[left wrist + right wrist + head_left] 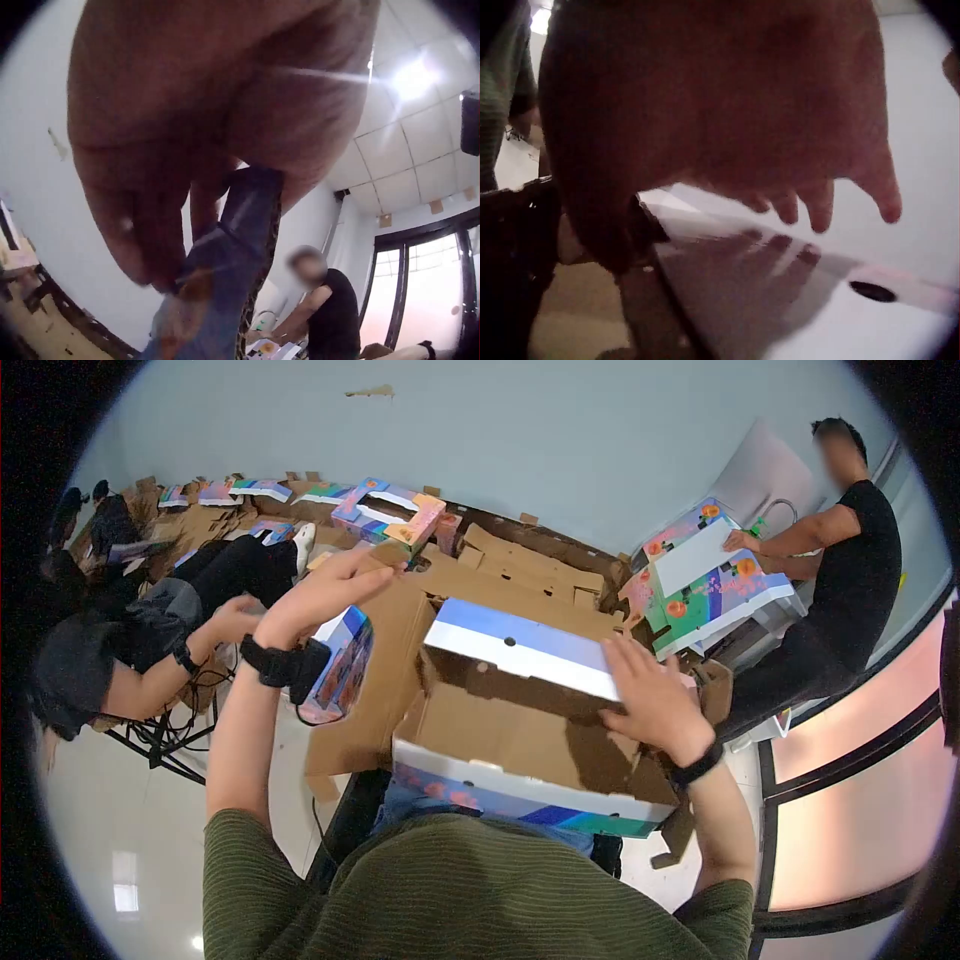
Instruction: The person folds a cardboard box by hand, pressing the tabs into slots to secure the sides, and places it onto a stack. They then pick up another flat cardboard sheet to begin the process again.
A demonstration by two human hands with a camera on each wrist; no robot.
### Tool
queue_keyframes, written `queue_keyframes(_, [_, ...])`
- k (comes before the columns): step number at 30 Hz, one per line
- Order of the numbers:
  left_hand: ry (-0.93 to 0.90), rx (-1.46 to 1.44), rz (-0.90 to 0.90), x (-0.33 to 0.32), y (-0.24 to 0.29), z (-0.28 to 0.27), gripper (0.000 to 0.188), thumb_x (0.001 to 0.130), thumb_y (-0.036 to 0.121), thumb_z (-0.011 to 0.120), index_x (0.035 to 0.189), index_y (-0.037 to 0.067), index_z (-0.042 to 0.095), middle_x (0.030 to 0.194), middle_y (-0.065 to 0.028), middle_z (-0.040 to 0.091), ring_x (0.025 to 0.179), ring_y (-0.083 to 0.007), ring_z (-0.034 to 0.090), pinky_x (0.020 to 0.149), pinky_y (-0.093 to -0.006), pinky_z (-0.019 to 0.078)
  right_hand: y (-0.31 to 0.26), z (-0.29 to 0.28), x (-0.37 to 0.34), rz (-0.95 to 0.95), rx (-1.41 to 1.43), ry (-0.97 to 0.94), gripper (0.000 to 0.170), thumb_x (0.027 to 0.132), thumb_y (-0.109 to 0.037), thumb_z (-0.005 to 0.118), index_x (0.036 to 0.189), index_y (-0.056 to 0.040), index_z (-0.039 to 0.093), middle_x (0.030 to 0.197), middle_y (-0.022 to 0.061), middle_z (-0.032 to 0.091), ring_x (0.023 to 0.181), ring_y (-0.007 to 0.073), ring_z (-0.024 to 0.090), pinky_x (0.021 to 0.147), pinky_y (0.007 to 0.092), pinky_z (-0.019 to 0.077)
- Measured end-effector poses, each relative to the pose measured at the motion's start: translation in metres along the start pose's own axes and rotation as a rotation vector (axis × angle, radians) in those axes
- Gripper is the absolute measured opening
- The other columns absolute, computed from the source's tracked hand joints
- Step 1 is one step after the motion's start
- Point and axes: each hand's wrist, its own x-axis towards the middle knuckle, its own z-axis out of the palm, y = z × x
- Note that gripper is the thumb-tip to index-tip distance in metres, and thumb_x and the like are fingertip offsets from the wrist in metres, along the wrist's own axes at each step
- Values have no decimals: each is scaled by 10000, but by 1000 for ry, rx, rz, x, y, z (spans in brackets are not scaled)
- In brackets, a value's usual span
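Observation:
My left hand point(335, 592) is raised left of an open cardboard box point(530, 725) and pinches a printed cardboard piece between thumb and fingers. In the left wrist view this cardboard piece point(217, 277) is purple-blue with an orange patch and a corrugated edge. The box sits open side up in front of my body, brown inside, with white, blue and floral print outside. My right hand point(655, 695) is at the right end of its far wall, fingers extended. In the right wrist view those fingers point(821, 214) are spread over the white printed surface, casting a shadow.
A brown cardboard sheet point(385, 700) lies under and left of the box. Beyond it stands a printed carton point(385, 515) with an oval opening. One person point(860, 550) handles printed boxes at right; another person point(75, 670) sits at left. More flattened cardboard point(530, 570) lies along the wall.

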Motion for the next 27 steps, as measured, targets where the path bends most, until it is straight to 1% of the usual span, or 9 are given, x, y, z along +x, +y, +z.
queue_keyframes(3, [29, 162, 47, -14, -13, -12, 406, 1041, 300, 588, 1345, 31, 621, 1061, 19, 664, 973, -49, 579, 854, -234, 477, 41, -2, -24, 96, 61, -103, 814, 826, -209, 735, 1538, -101, 356, 1540, 179, 451, 1397, 369, 470, 1099, 666, 376])
queue_keyframes(5, [40, -41, -8, -22, -18, -10, 383, 1044, 308, 594, 1321, 47, 639, 1106, 5, 682, 994, -60, 591, 869, -249, 473, 79, 9, -40, 78, 89, -52, 708, 826, -109, 710, 1481, -88, 443, 1437, 160, 564, 1303, 368, 558, 1081, 501, 459])
queue_keyframes(8, [46, -302, -79, -23, -54, -15, 358, 1040, 319, 616, 1296, 71, 650, 1010, 36, 680, 879, -20, 598, 712, -209, 471, 103, 5, -55, 130, 264, -8, 528, 882, -83, 670, 1398, -64, 554, 1274, 162, 673, 1177, 362, 640, 993, 422, 516])
queue_keyframes(13, [-15, -602, -27, -21, -45, -8, 396, 1051, 316, 602, 1345, 51, 619, 1205, -36, 695, 1071, -103, 656, 880, -287, 534, 143, -7, -56, 225, 647, -22, 243, 959, -126, 659, 1163, -3, 711, 1034, 151, 760, 961, 272, 725, 882, 353, 538])
queue_keyframes(15, [-63, -638, -36, -20, -48, -5, 401, 1057, 307, 592, 1363, 48, 607, 1288, -66, 679, 1149, -141, 655, 953, -323, 534, 163, -9, -52, 299, 669, -84, 299, 962, -240, 671, 1147, -12, 724, 1028, 195, 740, 939, 300, 724, 844, 376, 541])
queue_keyframes(19, [-94, -577, -27, -12, -61, -1, 405, 1062, 282, 581, 1383, 34, 587, 1359, -102, 651, 1215, -181, 639, 1022, -355, 516, 207, 1, -35, 366, 464, -141, 469, 980, -432, 622, 1043, 18, 738, 936, 274, 709, 884, 428, 698, 783, 459, 536])
queue_keyframes(21, [-89, -486, -8, -9, -70, 0, 406, 1061, 281, 584, 1379, 28, 589, 1347, -101, 654, 1211, -177, 639, 1026, -353, 511, 223, 11, -14, 529, 111, -246, 552, 932, -535, 638, 896, 2, 762, 863, 241, 716, 836, 411, 712, 747, 495, 544])
queue_keyframes(25, [-48, -691, -106, -10, -71, 5, 410, 1055, 279, 597, 1375, 23, 592, 1305, -85, 667, 1185, -169, 644, 1034, -342, 497, 229, 41, 27, 401, -326, 25, 518, 870, -552, 683, 750, -53, 759, 758, 165, 718, 755, 350, 715, 666, 458, 536])
queue_keyframes(27, [-12, -554, -129, -13, -66, 4, 429, 1050, 297, 607, 1380, 24, 590, 1281, -74, 671, 1175, -169, 642, 1038, -337, 488, 232, 62, 58, 351, -447, 95, 515, 843, -577, 685, 690, -89, 752, 711, 136, 706, 698, 318, 711, 607, 440, 532])
